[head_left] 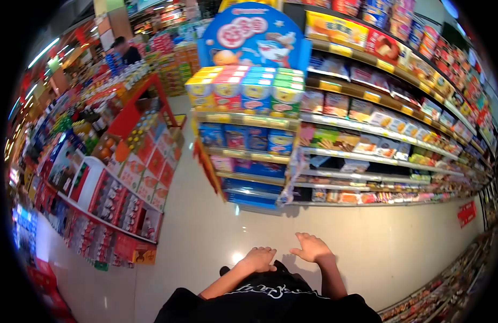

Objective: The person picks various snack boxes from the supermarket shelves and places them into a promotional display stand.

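Both of my hands are in front of my dark shirt [265,293], above the pale shiny floor. My left hand [258,259] is bent inward near the shirt's white lettering, its fingers apart and holding nothing. To its right, my right hand [312,247] is raised with the thumb spread from the fingers, also empty. A gap separates the two hands, and neither touches any goods. Beyond them stands a blue display rack [251,192] with yellow, red, blue and green boxes [245,91] on its top shelf.
Long shelves [378,156] of packaged snacks curve along the right side. On the left are a promotional stand [117,202] and stacked cartons [146,180]. A person in dark clothes [131,55] is at the back left. More shelving [448,288] lines the lower right.
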Demonstrator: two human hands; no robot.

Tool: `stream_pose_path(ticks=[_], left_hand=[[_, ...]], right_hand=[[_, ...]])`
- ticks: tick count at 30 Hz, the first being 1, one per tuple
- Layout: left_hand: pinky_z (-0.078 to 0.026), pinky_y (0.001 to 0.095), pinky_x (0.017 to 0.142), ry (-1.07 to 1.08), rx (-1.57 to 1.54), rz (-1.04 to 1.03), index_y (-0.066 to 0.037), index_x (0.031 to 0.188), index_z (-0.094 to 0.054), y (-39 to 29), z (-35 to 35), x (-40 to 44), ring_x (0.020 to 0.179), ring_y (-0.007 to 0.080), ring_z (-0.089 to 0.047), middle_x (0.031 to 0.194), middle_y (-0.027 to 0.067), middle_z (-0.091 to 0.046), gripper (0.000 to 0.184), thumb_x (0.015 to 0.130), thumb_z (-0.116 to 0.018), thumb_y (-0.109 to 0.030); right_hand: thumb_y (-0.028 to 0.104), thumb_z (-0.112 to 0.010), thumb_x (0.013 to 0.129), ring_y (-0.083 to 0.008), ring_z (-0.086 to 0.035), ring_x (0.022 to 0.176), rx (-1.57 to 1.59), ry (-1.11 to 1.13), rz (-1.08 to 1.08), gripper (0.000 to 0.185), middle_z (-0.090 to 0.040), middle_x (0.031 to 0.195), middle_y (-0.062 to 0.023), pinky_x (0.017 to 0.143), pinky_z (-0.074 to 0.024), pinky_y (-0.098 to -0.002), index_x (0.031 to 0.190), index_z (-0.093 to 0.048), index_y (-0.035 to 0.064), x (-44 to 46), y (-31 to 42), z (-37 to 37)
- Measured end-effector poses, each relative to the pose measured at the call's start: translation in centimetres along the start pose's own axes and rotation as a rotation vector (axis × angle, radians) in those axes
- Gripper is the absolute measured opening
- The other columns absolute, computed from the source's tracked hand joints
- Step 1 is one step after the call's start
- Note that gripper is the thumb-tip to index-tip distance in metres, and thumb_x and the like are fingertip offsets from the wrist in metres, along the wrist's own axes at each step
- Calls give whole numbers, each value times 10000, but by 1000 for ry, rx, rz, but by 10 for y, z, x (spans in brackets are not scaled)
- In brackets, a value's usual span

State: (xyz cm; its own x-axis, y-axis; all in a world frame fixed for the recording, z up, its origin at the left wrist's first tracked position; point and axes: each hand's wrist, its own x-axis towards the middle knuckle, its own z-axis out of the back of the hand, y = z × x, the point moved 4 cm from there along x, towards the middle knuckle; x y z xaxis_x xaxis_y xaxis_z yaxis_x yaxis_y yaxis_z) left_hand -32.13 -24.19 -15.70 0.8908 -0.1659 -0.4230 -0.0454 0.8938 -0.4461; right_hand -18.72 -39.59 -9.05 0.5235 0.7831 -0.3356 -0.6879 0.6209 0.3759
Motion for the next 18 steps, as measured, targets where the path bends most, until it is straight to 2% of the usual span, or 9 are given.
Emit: stream_pose_path(ticks=[3, 7, 8, 10, 12, 14, 15, 16, 18], left_hand=[[-454, 508, 1061, 173, -42, -139, -18, 1409, -530, -53, 0, 34, 1277, 382, -580, 1351, 185, -617, 696, 902, -723, -454], [-469, 484, 1064, 107, -139, -346, -15, 1404, -558, -86, 47, 77, 1249, 396, -597, 1370, 203, -617, 609, 960, -680, -414], [-500, 466, 1009, 34, -259, -432, -22, 1363, -595, -92, 70, 83, 1190, 402, -627, 1316, 204, -646, 520, 986, -661, -374], [-514, 445, 973, -92, -425, -549, -31, 1332, -614, -125, 134, 82, 1157, 377, -640, 1287, 178, -664, 458, 988, -676, -327], [-529, 423, 926, -467, -334, -821, -9, 1255, -652, -175, 225, 56, 1073, 348, -672, 1214, 166, -698, 415, 967, -717, -300], [-544, 431, 872, -659, -350, -997, 13, 1187, -683, -217, 307, 15, 946, 332, -703, 1077, 157, -740, 374, 944, -751, -263], [-558, 447, 794, -791, -477, -1145, 15, 1109, -698, -231, 327, 6, 825, 313, -715, 964, 133, -761, 316, 945, -752, -248], [-567, 459, 735, -775, -466, -1275, 4, 1017, -693, -243, 349, -5, 787, 304, -715, 915, 108, -762, 234, 969, -723, -223], [-565, 451, 722, -751, -525, -1463, 2, 1048, -686, -263, 371, -5, 778, 303, -713, 918, 109, -758, 242, 962, -725, -221]], right_hand=[[500, -659, 921, -424, -608, 1214, 76, 36, -136, 712, -637, 1307, -247, 1031, -496, -492, 1394, -518, -14, -51, -49, 0], [525, -655, 919, -429, -582, 1268, 221, 53, -214, 753, -605, 1364, -265, 1059, -485, -487, 1417, -498, -17, -73, -113, -33], [532, -652, 920, -427, -569, 1291, 228, 125, -247, 773, -583, 1392, -279, 1074, -475, -480, 1433, -487, -22, -68, -128, -46], [533, -651, 919, -425, -569, 1293, 253, 155, -297, 781, -575, 1394, -289, 1082, -467, -479, 1441, -480, -23, -77, -136, -41], [532, -652, 918, -427, -569, 1291, 259, 135, -291, 787, -570, 1397, -293, 1088, -461, -481, 1446, -477, -24, -79, -151, -35], [528, -655, 915, -434, -570, 1284, 264, 62, -229, 790, -568, 1400, -290, 1092, -455, -487, 1450, -475, -25, -68, -168, -47], [525, -655, 915, -436, -571, 1279, 267, 46, -238, 787, -569, 1397, -289, 1084, -459, -490, 1450, -477, -24, -70, -173, -42], [522, -656, 916, -438, -573, 1274, 272, 21, -243, 784, -570, 1394, -287, 1076, -464, -494, 1450, -478, -23, -58, -176, -30], [515, -657, 918, -445, -575, 1262, 263, -11, -250, 776, -574, 1386, -284, 1059, -472, -501, 1451, -481, -21, -43, -168, 27]])
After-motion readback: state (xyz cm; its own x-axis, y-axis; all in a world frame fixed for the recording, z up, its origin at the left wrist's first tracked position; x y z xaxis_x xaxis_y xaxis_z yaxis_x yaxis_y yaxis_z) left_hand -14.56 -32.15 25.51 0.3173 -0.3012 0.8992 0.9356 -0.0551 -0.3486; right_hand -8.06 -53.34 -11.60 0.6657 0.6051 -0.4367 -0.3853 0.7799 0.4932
